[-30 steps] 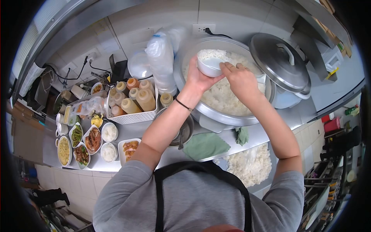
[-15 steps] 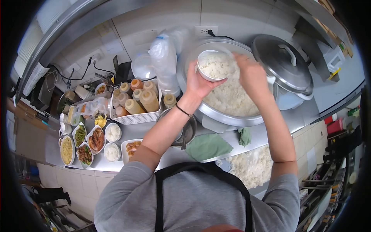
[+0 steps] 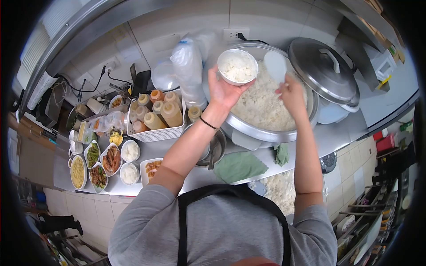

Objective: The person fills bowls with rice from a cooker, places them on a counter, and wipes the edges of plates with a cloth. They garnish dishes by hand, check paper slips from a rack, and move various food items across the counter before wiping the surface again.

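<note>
A small white bowl (image 3: 238,67) heaped with white rice rests in my left hand (image 3: 225,92), its fingers and thumb around the underside. My right hand (image 3: 293,98) is closed on a white rice paddle (image 3: 275,65), whose flat blade points up and left over the big round cooker (image 3: 266,135). Loose rice (image 3: 262,106) fills the cooker below both hands. The bowl is above the cooker's left side, apart from the paddle.
Left: a white basket (image 3: 166,134) of sauce bottles, two bowls of rice (image 3: 129,173), several filled dishes (image 3: 111,159). Near the front edge: a metal pot (image 3: 218,153) and green cloths (image 3: 242,167). Right: a large metal lid (image 3: 321,71). Plastic bags (image 3: 186,66) stand behind.
The bowl in my left hand has moved slightly left and up. My right hand and the paddle have drawn away from the bowl, and the blade now shows clearly.
</note>
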Motion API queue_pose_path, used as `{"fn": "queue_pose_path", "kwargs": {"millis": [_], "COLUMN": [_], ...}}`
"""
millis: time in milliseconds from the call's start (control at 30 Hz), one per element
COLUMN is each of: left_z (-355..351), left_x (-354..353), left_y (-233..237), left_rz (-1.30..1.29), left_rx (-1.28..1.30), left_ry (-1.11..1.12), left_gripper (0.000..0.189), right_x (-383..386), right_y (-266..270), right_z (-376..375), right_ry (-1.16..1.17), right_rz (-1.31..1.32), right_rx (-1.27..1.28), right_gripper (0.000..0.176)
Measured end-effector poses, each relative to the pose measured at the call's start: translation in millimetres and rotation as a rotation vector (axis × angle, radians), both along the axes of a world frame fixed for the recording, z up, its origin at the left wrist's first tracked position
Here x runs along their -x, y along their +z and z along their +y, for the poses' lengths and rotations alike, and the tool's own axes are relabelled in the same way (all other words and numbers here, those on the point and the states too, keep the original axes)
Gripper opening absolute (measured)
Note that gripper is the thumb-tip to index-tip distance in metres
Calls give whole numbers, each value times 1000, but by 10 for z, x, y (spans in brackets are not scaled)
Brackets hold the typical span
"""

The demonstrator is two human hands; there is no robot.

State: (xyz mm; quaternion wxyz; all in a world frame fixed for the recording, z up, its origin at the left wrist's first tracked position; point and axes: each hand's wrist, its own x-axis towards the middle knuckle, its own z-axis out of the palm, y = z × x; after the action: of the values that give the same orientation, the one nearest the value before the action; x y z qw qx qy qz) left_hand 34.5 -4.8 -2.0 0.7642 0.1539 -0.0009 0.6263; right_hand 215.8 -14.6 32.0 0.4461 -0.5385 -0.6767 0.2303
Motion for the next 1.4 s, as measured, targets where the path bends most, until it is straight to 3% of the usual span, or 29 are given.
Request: {"fn": "queue_pose_path", "kwargs": {"millis": [33, 100, 167, 300, 367, 467, 600, 667, 933, 1033, 1100, 1200, 1300, 1367, 1400], "left_z": [2, -11, -8, -133, -177, -304, -556, -683, -1327, -1660, -1869, -2104, -2236, -2216, -2203], "left_x": [-3, -35, -39, 55, 141, 289, 508, 668, 1356, 1634, 1860, 2265, 2530, 2617, 2644], "left_y": [-5, 5, -27, 11, -17, 5, 75, 62, -45, -205, -308, -638, -1002, -1187, -1273], "left_rz": [-1, 32, 81, 203, 214, 254, 322, 278, 267, 264, 221, 350, 434, 452, 429], "left_rx": [-1, -19, -19, -33, -60, -79, -55, -22, 30, 79, 124, 216, 353, 433, 432], "left_ry": [2, 85, 117, 157, 131, 141, 205, 198, 276, 306, 340, 366, 387, 363, 307], "left_gripper": [61, 60, 60, 59, 59, 56, 56, 58, 61, 59, 57, 56, 56, 55, 54], "right_x": [-1, 278, 523, 533, 431, 583, 788, 916, 1380, 1535, 1524, 1527, 1748, 1835, 1836], "right_y": [-113, -223, -252, -91, 3, 8, 277, 358, 417, 253, 265, 162, -397, -709, -853], "right_z": [2, -175, -343, -279, -112, -225, -421, -537, -681, -760, -789, -818, -865, -885, -884], "right_ry": [30, 40, 54, 97, -27, 194, 199, 220, 508, 653, 621, 726, 793, 834, 846], "right_rz": [65, 134, -171, -278, -357, -425, -481, -811, -654, -617, -588, -998, -1355, -1542, -1473], "right_rx": [187, 89, -465, -531, -494, -540, -649, -790, -919, -773, -790, -481, -329, -270, -327], "right_gripper": [35, 38, 40, 40, 42, 43, 49, 54, 55, 53, 49, 32, 17, 14, 14]}}
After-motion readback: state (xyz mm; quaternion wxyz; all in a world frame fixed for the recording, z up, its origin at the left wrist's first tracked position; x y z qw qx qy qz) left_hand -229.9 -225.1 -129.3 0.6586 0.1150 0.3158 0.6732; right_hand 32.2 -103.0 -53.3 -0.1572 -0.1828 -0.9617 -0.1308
